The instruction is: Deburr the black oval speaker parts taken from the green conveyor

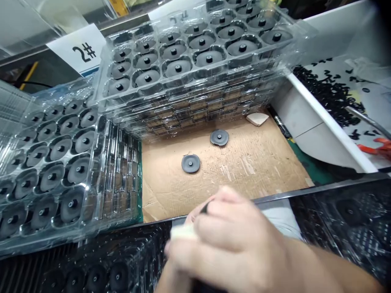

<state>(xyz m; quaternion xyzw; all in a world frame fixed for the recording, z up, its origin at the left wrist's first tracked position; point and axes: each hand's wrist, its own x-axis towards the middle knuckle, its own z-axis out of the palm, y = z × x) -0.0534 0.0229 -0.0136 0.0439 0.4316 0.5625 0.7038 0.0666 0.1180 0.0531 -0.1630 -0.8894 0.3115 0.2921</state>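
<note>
Near six o'clock, right hand (229,232) curled closed around a white pad (181,232) and a dark tip (204,208), both blurred and partly hidden by fingers. Left hand (172,276) barely showing below, its grip impossible to tell. Just past the fingertips, on cardboard (244,179), two black discs (190,163) around twelve o'clock. Stacked clear trays (195,95) of seated discs farther out at twelve and nine o'clock. Black scraps (330,91) at two o'clock, an orange-handled tool (377,147) at three.
</note>
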